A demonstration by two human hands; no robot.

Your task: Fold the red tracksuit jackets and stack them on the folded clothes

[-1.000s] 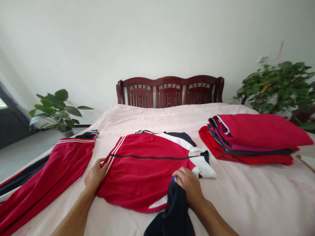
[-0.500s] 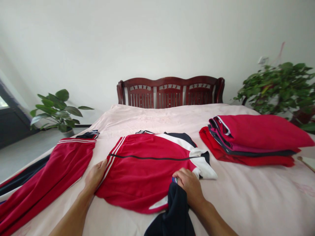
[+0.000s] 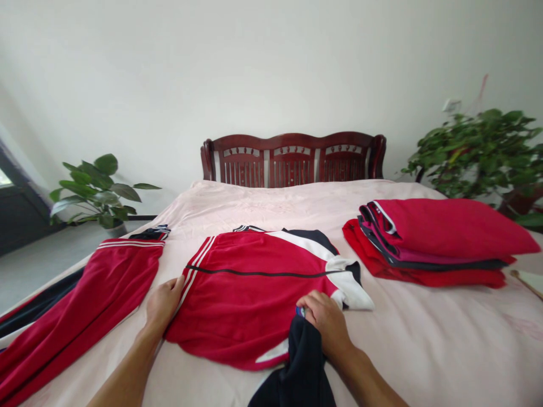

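A red track jacket (image 3: 241, 299) with white and dark shoulder panels lies zipped on the bed, its white collar pointing right and its striped hem left. Pinched between the fingers of my left hand (image 3: 163, 303) is the hem, just below the black zip line. My right hand (image 3: 324, 319) grips the jacket near the shoulder, where the dark sleeve (image 3: 306, 356) hangs bunched toward me. A small blue-and-white patch shows beside the right fingertips. The far sleeve lies tucked mostly out of sight behind the body.
At left lie red striped track pants (image 3: 106, 282) over darker clothing. A stack of folded red, purple and dark clothes (image 3: 449, 232) rests on the right of the pink bedsheet (image 3: 407, 333). Behind are a wooden headboard (image 3: 292, 161) and potted plants (image 3: 99, 189) on both sides.
Both hands keep their grip on the jacket and have hardly moved. The whole view has shifted very slightly.
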